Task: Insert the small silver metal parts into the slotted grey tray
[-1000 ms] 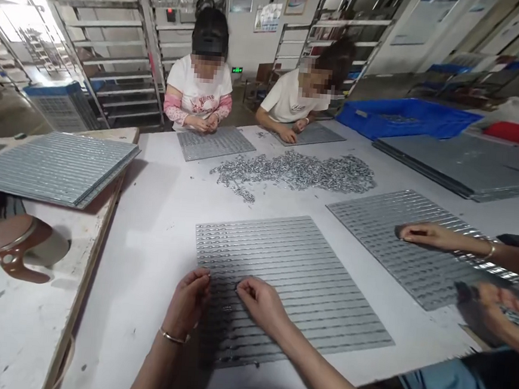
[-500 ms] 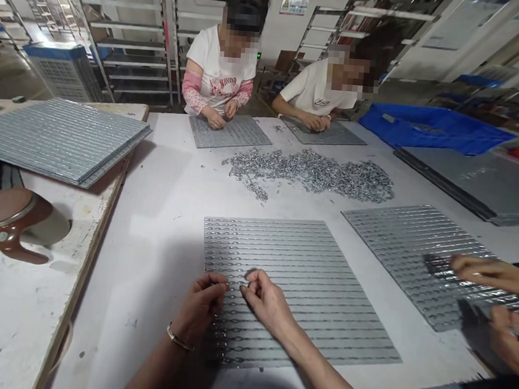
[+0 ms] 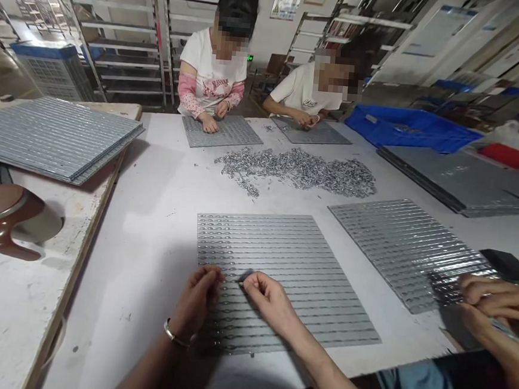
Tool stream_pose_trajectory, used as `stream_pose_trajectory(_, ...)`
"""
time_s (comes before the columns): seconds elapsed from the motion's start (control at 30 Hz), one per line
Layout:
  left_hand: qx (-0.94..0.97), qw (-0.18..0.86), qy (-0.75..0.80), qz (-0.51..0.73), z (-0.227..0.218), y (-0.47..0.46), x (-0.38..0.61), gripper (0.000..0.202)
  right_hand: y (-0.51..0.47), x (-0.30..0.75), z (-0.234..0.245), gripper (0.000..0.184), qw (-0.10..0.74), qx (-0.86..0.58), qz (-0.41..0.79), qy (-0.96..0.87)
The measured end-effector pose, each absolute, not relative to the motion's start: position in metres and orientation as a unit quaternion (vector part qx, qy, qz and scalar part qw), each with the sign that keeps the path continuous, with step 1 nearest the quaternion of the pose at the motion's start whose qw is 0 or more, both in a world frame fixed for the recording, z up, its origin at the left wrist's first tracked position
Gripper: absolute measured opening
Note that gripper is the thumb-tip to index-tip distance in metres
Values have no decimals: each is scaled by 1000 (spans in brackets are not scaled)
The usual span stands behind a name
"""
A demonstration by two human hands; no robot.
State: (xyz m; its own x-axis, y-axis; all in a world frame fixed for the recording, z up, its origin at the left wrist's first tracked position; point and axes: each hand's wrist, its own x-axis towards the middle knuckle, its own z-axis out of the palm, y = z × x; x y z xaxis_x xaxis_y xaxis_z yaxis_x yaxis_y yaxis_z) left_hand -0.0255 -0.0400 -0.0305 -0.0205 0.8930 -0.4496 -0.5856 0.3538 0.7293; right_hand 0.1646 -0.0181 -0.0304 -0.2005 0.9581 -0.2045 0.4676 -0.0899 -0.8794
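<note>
A grey ribbed board (image 3: 298,269) lies flat before me, with small shiny oval metal pieces (image 3: 214,230) set along its rows near the left edge. My left hand (image 3: 197,294), a bracelet on its wrist, is over the board's left edge with fingers curled together; what they hold, if anything, is hidden. Just to its right, my right hand (image 3: 269,294) pinches thumb and forefinger together low over a row. Something small and dark shows at those fingertips, too small to make out.
A pile of loose metal pieces (image 3: 297,170) lies beyond my board. At right, a co-worker's hands (image 3: 493,303) are over another ribbed board (image 3: 385,246). Two people work opposite. Stacked boards (image 3: 57,136) and a brown-lidded mug (image 3: 19,220) stand left; a blue bin (image 3: 408,127) stands back right.
My right thumb and forefinger, apart before, are now pinched together. My left hand stays by the board's left edge. At right, the co-worker's hands have come closer together. The whole view has shifted slightly.
</note>
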Motion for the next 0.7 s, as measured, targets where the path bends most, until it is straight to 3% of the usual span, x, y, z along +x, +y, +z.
stream_pose_trajectory(0.17, 133, 667, 447, 581, -25, -33, -38, 51, -14, 163, -49, 26, 189, -597, 405, -666)
stream_pose_trajectory(0.4, 183, 665, 475, 547, -35, -34, -31, 52, -13, 153, -55, 21, 157, -606, 338, -703)
stream_pose_trajectory(0.53, 205, 673, 488, 516, -37, -35, -31, 54, -12, 159, -52, 18, 192, -611, 379, -668)
stream_pose_trajectory(0.7, 231, 708, 445, 497, -31, -40, -25, 47, -27, 172, -29, 37, 273, -573, 447, -630)
